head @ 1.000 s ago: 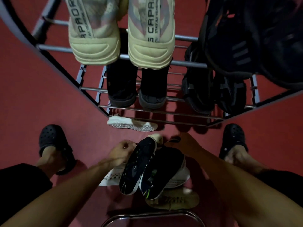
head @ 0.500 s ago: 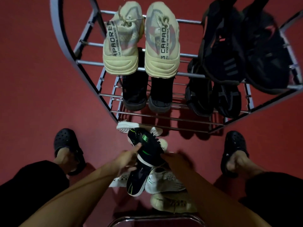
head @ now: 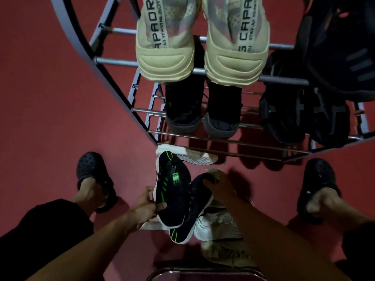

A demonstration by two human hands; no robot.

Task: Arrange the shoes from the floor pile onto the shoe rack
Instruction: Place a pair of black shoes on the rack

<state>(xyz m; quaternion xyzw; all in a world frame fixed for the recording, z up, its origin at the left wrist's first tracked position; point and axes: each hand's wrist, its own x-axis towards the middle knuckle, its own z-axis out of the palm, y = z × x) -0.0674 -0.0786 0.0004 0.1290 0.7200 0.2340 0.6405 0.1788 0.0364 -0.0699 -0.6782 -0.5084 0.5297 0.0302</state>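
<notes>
Black-and-green shoe [head: 172,191]: held above the floor pile, toe toward the rack, just beside its mate.
Second black shoe [head: 193,205]: tilted, overlapping the first, heel end down.
Left hand [head: 145,207]: fingers curled around the first shoe's heel edge.
Right hand [head: 220,184]: clasped over the second shoe's upper end.
Floor pile: white shoe [head: 216,225] and pale shoe [head: 229,253] beneath; white sole [head: 190,155] at the rack's foot.
Shoe rack [head: 113,62]: metal bars; cream pair [head: 203,43] on top, dark pairs [head: 203,110] below.
Floor [head: 50,108]: dull red, dimly lit.
</notes>
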